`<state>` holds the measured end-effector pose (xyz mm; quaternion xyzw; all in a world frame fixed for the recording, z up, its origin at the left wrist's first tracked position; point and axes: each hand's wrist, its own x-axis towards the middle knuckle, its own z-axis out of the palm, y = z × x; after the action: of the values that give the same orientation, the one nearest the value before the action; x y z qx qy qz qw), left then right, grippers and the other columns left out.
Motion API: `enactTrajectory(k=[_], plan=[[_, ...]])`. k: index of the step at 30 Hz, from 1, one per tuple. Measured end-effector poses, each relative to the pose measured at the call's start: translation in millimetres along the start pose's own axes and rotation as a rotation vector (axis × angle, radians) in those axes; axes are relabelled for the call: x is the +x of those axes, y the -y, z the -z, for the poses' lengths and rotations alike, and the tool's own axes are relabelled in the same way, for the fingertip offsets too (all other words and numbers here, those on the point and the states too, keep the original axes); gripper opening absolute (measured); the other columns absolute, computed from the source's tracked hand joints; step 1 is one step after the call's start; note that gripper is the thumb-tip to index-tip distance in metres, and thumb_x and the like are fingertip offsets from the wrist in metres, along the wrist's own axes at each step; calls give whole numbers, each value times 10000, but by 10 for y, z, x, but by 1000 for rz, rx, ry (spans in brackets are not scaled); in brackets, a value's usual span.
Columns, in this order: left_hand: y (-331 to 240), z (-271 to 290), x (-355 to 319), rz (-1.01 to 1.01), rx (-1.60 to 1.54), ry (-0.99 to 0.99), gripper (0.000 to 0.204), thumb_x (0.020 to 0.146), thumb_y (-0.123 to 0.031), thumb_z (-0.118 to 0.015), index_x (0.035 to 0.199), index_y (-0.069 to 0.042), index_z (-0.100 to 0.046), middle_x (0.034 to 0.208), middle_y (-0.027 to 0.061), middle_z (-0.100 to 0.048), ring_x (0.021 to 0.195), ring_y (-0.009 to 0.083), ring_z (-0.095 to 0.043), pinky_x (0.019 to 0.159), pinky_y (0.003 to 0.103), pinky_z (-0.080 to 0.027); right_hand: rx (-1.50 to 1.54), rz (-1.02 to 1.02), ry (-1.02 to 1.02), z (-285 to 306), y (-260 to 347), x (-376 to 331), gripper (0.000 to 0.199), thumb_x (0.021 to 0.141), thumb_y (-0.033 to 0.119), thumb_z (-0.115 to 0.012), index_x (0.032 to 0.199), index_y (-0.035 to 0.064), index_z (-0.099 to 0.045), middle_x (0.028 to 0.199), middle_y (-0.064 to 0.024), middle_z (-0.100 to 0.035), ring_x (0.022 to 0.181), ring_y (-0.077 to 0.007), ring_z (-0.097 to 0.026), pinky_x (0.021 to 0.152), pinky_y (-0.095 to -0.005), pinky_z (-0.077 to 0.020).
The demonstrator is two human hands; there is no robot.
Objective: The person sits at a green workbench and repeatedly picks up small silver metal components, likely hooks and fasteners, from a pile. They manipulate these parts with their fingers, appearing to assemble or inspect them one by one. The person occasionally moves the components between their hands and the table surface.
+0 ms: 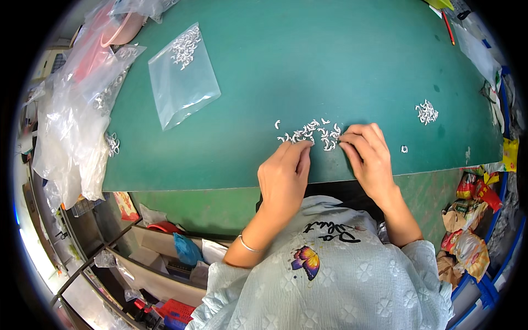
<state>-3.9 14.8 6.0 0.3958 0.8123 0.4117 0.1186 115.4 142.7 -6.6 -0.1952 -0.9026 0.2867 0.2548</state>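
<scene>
Pink bowl (pixel 127 33): sits at the far left of the desk (pixel 330 66). Red pencil (pixel 449 28): lies far right. Yellow packet (pixel 510 154): right edge. Blue bag (pixel 188 250): lower left.

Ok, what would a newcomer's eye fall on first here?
Probably the left hand and right hand at a scatter of small silvery pieces near the front edge of the green tabletop. Then the clear plastic bag at upper left, showing similar pieces, and the colourful butterfly on the pale shirt, lower middle.

On the table (pixel 264 71), loose pieces (pixel 308 128) lie before and right of a bag (pixel 186 91), left of a heap (pixel 426 112).
</scene>
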Motion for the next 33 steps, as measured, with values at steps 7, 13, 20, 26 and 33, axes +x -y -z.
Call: enactTrajectory(k=[7,13,20,26,33], plan=[[-91,-56,-106,50,-251,40,164,711,50,-673,862,-10,-650,550,15,-334,472,88,-307,436,238,-273,186,-203,-113,57,25,10,138,728,-57,-640,859,-18,-617,815,-101,-598,666,-198,-545,584,-277,-433],[-194,-138,-86,210,-571,24,206,695,54,-691,889,-11,-669,562,-37,-308,502,51,-274,462,207,-238,1093,-643,-96,92,202,-112,119,829,-1,-608,944,-33,-609,867,-51,-618,697,-77,-524,616,-196,-419],[-244,-42,-65,113,-592,75,181,697,66,-683,862,-8,-680,559,-45,-327,500,41,-281,460,208,-219,1550,-869,76,139,212,-119,136,859,32,-577,980,-31,-590,868,-47,-599,735,-79,-522,627,-198,-420],[-228,-38,-79,170,-692,76,172,703,69,-678,858,-5,-675,561,-48,-330,505,32,-285,458,199,-223,1279,-751,53,192,336,-103,153,856,17,-574,997,-41,-587,890,-56,-597,744,-100,-524,662,-211,-423],[-259,-1,-75,185,-716,123,130,721,67,-671,836,6,-662,566,-58,-330,508,23,-289,458,187,-237,965,-439,1,197,315,-145,173,780,-81,-612,949,-44,-614,896,-75,-608,752,-112,-499,672,-234,-415]])
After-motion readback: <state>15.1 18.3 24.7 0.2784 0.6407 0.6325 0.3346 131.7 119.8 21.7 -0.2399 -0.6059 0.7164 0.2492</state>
